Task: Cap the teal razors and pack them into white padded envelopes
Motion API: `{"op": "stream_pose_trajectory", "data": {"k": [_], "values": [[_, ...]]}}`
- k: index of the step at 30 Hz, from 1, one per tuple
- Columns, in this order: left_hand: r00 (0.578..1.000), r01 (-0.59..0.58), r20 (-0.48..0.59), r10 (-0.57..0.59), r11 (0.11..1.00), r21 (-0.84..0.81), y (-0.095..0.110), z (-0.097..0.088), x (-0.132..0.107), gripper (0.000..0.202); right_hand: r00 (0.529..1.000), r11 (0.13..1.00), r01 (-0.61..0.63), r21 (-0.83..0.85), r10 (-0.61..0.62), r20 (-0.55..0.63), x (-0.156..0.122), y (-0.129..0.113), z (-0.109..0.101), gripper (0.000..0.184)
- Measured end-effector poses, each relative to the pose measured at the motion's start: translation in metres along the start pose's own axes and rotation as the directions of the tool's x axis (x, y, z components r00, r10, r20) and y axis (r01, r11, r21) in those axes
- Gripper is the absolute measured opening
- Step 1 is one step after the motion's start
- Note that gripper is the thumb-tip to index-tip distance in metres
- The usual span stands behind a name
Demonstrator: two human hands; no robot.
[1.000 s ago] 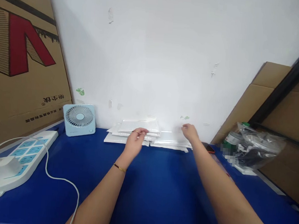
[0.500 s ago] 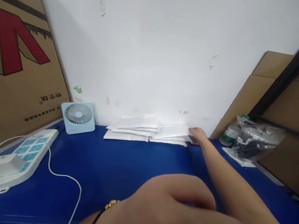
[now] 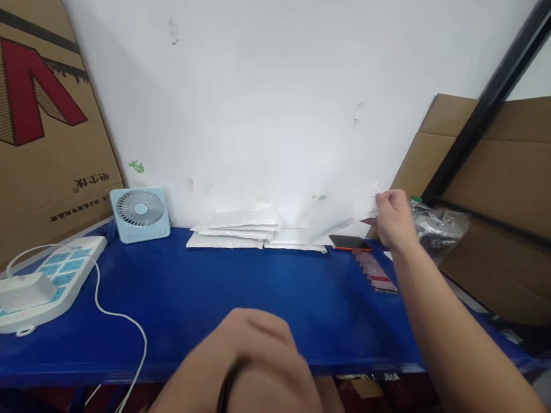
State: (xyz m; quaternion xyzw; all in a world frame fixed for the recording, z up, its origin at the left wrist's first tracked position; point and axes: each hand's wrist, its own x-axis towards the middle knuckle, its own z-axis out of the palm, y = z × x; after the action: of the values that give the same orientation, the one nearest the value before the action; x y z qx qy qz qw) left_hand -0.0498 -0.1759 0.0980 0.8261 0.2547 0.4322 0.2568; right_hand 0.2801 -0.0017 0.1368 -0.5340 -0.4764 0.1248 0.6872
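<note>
Right hand (image 3: 391, 217): fingertips pinch the top corner of a white poly bag (image 3: 346, 215), tilted up over the stacked bags (image 3: 235, 229) at the wall.
Left hand (image 3: 253, 373): curled close to me, blurred; I cannot tell what it grips.
Bag: probably light, limp and slick; I judge a firm corner pinch holds best.

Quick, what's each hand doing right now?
Left hand: curled shut near the camera; contents cannot be told.
Right hand: closed on a white packet, held above the blue table.
</note>
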Motion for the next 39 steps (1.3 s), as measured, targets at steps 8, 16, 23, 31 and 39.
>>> {"op": "stream_pose_trajectory", "data": {"k": [8,16,23,31,39], "values": [[0.869,0.405,0.29,-0.4,0.241,-0.882,-0.088,0.126,0.031,0.065,0.925,0.779,-0.375,0.502,0.278,0.26,-0.108,-0.017,0.009,0.013],[0.667,-0.185,-0.331,-0.667,0.283,-0.941,-0.109,0.078,0.05,0.038,0.77,0.53,-0.631,0.566,0.516,0.375,-0.184,0.042,0.03,0.034],[0.542,-0.235,-0.543,-0.642,0.504,-0.831,-0.092,0.06,0.101,0.035,0.594,0.125,-0.7,0.703,0.648,0.477,-0.187,0.058,0.071,0.024],[0.583,-0.145,-0.644,-0.495,0.717,-0.682,-0.079,0.066,0.12,0.038,0.511,-0.021,-0.717,0.697,0.664,0.546,-0.179,0.072,0.106,0.032],[0.521,-0.232,-0.725,-0.45,0.742,-0.628,-0.082,0.049,0.126,0.042,0.538,0.213,-0.711,0.67,0.778,0.324,-0.158,0.098,0.101,0.018]]}}
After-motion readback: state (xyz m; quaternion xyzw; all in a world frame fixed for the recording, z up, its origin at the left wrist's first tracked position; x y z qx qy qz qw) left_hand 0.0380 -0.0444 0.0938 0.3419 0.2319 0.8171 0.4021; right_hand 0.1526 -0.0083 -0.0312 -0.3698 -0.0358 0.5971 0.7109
